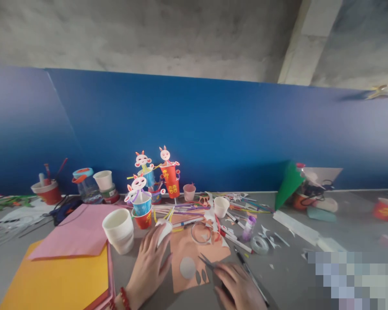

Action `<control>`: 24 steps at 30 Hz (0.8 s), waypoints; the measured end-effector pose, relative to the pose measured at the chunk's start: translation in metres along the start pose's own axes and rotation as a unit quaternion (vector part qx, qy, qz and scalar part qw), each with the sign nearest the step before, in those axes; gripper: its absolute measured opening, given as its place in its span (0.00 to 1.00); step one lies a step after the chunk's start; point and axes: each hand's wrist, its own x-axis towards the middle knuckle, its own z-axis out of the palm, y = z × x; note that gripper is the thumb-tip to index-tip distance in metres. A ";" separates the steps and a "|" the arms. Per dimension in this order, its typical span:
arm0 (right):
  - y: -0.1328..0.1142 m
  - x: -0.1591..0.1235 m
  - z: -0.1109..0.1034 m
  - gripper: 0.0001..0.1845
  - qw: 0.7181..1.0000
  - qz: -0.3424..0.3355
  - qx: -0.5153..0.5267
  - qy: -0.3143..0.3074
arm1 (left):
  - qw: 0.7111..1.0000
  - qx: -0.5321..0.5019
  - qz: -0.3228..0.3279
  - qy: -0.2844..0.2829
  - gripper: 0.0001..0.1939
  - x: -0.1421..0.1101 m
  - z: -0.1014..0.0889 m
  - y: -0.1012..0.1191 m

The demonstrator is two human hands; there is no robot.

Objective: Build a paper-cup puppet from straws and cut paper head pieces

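My left hand (150, 258), a red bead bracelet at its wrist, reaches over the table with its thumb apart from the fingers. Its fingertips lie at a small white piece (164, 231), partly covered, perhaps paper or a cup. My right hand (236, 284) is closed round scissors (207, 261), whose blades point left over an orange paper sheet (177, 243); their handles are hidden. On that sheet lie a pale grey disc (188, 268) and two small dark grey ovals (201, 276). A black pen (250, 271) lies beside my right hand.
Stacked white cups (119, 230) stand left, near pink paper (76, 228) and yellow paper (56, 275). Behind are cup figures with rabbit faces (139, 183), a red cup (170, 176) and markers. Right of the sheet are clear tape (259, 244), a glue stick (248, 228) and scraps.
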 end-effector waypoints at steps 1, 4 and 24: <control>0.001 0.000 0.001 0.20 1.000 -0.001 -0.001 -0.008 | 1.000 -0.018 0.015 -0.008 0.24 -0.001 -0.001 0.003; 0.003 -0.002 0.003 0.20 1.000 -0.013 0.001 -0.010 | 0.994 -0.077 0.067 -0.043 0.17 -0.002 -0.005 0.013; 0.025 0.284 0.030 0.13 0.992 0.116 -0.038 -0.025 | 0.967 -0.114 0.217 0.066 0.11 0.000 0.011 0.014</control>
